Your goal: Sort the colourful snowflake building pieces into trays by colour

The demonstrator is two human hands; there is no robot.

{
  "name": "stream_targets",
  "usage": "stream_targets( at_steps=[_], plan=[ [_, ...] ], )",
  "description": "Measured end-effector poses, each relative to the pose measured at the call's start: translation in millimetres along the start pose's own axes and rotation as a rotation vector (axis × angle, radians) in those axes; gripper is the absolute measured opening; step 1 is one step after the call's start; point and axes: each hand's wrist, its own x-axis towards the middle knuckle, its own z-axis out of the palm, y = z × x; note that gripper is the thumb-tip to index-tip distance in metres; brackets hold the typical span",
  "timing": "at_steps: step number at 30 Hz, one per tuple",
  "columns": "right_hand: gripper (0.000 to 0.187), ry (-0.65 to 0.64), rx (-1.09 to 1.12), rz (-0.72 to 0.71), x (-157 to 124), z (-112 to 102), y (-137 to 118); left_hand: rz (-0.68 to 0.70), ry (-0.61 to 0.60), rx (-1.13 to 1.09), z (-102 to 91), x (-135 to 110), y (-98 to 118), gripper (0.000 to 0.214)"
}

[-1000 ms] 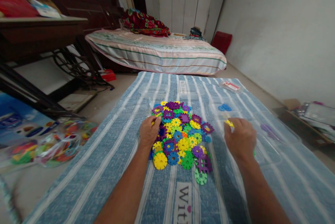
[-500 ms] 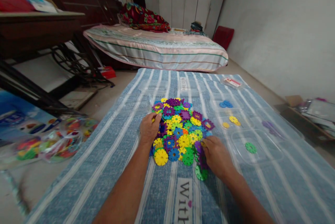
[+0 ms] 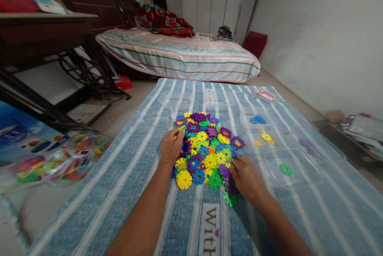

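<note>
A heap of plastic snowflake building discs (image 3: 211,161), notched and coloured yellow, green, blue and purple, lies on the striped cloth between my hands. Square purple frames (image 3: 238,142) are mixed in with the round discs. My left hand (image 3: 171,146) rests against the heap's left edge, its fingers loosely bent and partly hidden. At the near right edge, my right hand (image 3: 245,176) pinches a tilted purple disc (image 3: 224,170); its fingertips are partly out of sight. Just below it lie other purple pieces and a green disc (image 3: 229,198).
Clear plastic trays stand on the right, holding blue discs (image 3: 258,119), yellow discs (image 3: 267,138), purple pieces (image 3: 309,147) and a green disc (image 3: 286,169). A small red-and-white packet (image 3: 265,95) lies at the far right corner. Beyond the table is a bed (image 3: 179,58).
The purple disc at my right fingertips has turned, showing more of its flat face. My right hand has barely shifted; my left hand stays put.
</note>
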Motion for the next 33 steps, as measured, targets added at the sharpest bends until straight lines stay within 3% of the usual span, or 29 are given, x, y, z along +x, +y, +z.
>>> stream_targets(
  at_steps=[10,23,28,31,33],
  plan=[
    [0.018,0.069,0.102,0.034,1,3,0,0.008,-0.008,0.016,-0.7,0,1,0.036],
    [0.018,0.156,0.474,0.07,-1,-11,-3,0.006,-0.007,-0.012,0.2,-1,0,0.038],
    [0.016,0.402,0.394,0.014,10,-35,10,0.006,-0.009,-0.016,0.1,0,0,0.038],
    [0.018,0.658,0.165,0.016,20,-51,27,0.007,-0.006,-0.01,0.1,0,0,0.038],
    [0.023,0.749,0.039,0.021,23,-55,32,0.01,-0.009,-0.01,0.2,0,0,0.038]
  ],
)
